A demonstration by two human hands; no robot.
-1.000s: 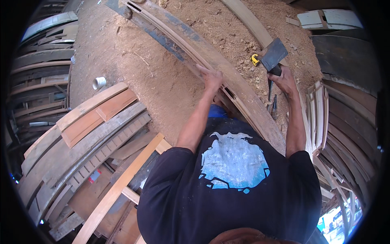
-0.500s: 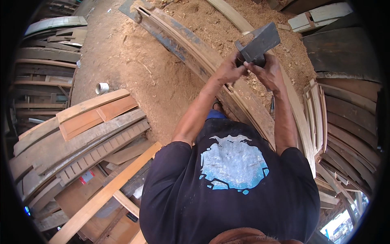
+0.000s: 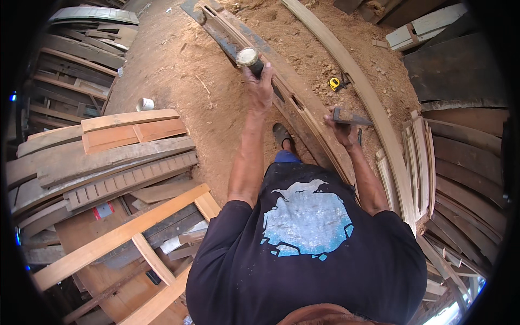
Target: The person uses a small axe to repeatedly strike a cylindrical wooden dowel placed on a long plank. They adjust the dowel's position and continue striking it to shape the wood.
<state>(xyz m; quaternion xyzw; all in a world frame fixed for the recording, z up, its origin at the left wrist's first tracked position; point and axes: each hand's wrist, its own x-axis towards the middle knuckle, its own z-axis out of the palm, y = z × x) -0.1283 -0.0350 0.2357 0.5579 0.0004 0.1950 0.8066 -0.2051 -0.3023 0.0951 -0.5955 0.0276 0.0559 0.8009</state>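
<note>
My left hand [image 3: 258, 92] is wrapped around a dark, short cylinder with a pale round end [image 3: 247, 56], raised over the long grooved wooden beam [image 3: 281, 70]. On the other side of the beam, my right hand [image 3: 344, 131] grips a dark grey, flat-sided block-like tool [image 3: 352, 117], whose exact kind I cannot make out. A slot [image 3: 297, 103] is cut into the beam between my hands. Just beside my right hand stands a slim dark tool [image 3: 359, 136], partly seen. A yellow tape measure [image 3: 335, 84] lies on the sawdust beyond.
A curved pale plank [image 3: 368, 103] runs along the right of the beam. Stacked boards [image 3: 114, 162] and a wooden frame [image 3: 135, 233] lie to the left, with more timber [image 3: 460, 146] at the right. A white cup-like container [image 3: 144, 104] rests on the sawdust-covered ground.
My hands were together around the dark block-like tool and have separated. The left has moved left with the cylinder; the right has come lower with the tool. The tape measure has come into sight.
</note>
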